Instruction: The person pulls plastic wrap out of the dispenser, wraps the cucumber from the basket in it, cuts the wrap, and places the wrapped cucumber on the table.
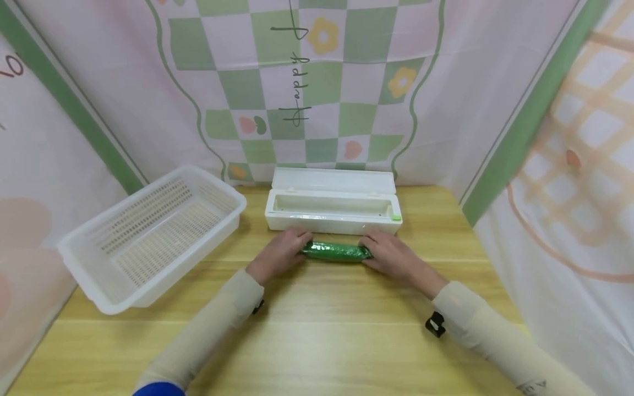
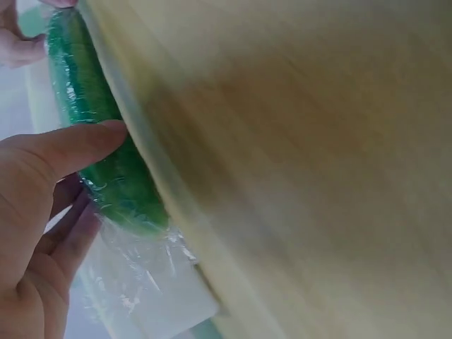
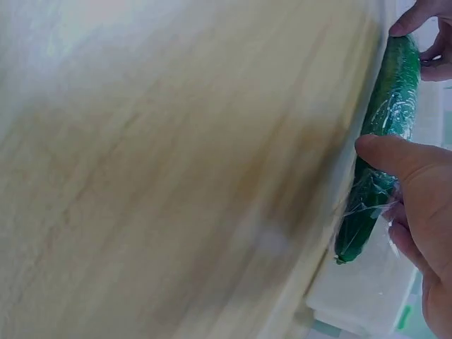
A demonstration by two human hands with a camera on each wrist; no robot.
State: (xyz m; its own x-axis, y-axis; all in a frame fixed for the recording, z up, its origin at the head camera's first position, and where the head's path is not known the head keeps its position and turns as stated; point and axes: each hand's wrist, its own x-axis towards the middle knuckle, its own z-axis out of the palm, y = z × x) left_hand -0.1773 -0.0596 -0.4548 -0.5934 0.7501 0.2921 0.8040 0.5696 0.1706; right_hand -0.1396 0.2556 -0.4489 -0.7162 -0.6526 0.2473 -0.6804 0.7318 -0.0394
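Head view, left to right: white basket point(image 1: 148, 236), then left hand point(image 1: 279, 254) and right hand point(image 1: 393, 257) — fingers curled round the ends of a film-wrapped cucumber point(image 1: 337, 251) on the wooden table point(image 1: 317, 330), just before the open wrap dispenser point(image 1: 333, 206).

Dispenser box point(image 1: 333, 212) just behind; basket point(image 1: 148, 236) leftward.

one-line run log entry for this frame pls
left hand: grips film-wrapped green cucumber end | right hand: grips other end | cucumber: on wooden table, before open white plastic wrap dispenser | white perforated basket: left
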